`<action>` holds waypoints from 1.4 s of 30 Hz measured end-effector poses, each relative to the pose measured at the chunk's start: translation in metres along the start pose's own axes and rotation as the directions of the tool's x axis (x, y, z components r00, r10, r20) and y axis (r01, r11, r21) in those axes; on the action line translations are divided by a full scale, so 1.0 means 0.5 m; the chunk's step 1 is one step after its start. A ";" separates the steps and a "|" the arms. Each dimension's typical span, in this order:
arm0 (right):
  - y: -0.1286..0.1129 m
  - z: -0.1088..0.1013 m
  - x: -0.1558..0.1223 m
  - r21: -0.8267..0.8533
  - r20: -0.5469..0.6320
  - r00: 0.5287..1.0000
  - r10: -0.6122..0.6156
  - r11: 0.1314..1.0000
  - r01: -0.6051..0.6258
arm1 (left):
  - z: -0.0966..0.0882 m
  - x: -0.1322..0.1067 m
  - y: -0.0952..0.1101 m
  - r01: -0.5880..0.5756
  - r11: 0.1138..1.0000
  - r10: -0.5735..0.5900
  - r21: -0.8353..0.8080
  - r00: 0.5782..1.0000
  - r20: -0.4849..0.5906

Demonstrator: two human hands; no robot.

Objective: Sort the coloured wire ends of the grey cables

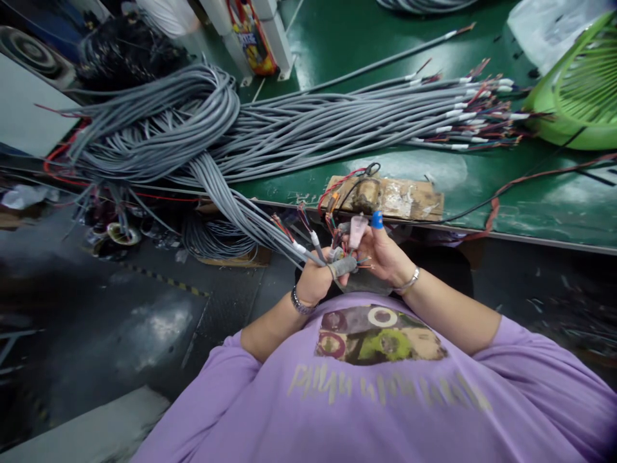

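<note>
My left hand (315, 281), with a dark bracelet at the wrist, is closed round a bunch of grey cables (270, 233). Red and dark stripped wires (303, 218) stick out of white-wrapped cable ends above it. A thicker grey piece (344, 265) with thin coloured wires at its tip lies between the hands. My right hand (388, 257) is curled close against these wires, a blue cover (376, 220) on one fingertip. Beside it is a pale pink tapered piece (357, 231); whether it is held or worn is unclear. What the right fingers grip is hidden.
Many grey cables (347, 119) lie along the green table (332, 32), coiled at the left. A stained wooden board (409, 198) with red and black leads sits at the table's front edge. At the right stands a green plastic basket (544, 122). More cable coils (216, 241) are below.
</note>
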State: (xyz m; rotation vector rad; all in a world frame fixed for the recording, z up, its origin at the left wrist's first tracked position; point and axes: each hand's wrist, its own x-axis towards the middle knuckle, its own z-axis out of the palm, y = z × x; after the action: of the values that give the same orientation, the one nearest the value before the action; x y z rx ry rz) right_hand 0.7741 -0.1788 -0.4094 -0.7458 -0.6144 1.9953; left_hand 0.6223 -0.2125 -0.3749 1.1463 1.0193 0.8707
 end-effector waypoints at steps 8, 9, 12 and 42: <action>-0.015 0.008 -0.016 0.076 -0.058 0.998 0.009 0.997 -0.004 | 0.008 -0.032 -0.019 -0.165 0.983 0.178 0.084 0.967 -0.182; -0.012 0.008 -0.016 0.057 -0.071 0.997 -0.034 0.998 0.038 | 0.010 -0.031 -0.021 -0.184 0.979 0.198 0.087 0.960 -0.197; 0.001 0.010 -0.013 0.018 -0.116 0.982 -0.150 0.988 0.153 | 0.017 -0.022 -0.021 -0.231 0.965 0.255 0.124 0.939 -0.231; 0.000 0.002 -0.007 0.143 -0.034 0.995 -0.092 0.985 0.096 | 0.024 0.000 -0.024 -0.220 0.946 0.263 0.238 0.951 -0.164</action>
State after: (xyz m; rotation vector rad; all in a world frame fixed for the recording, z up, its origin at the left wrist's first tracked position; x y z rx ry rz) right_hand 0.7749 -0.1821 -0.4078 -0.6433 -0.4749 1.9174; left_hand 0.6340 -0.2187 -0.3854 1.4147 1.1701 1.1041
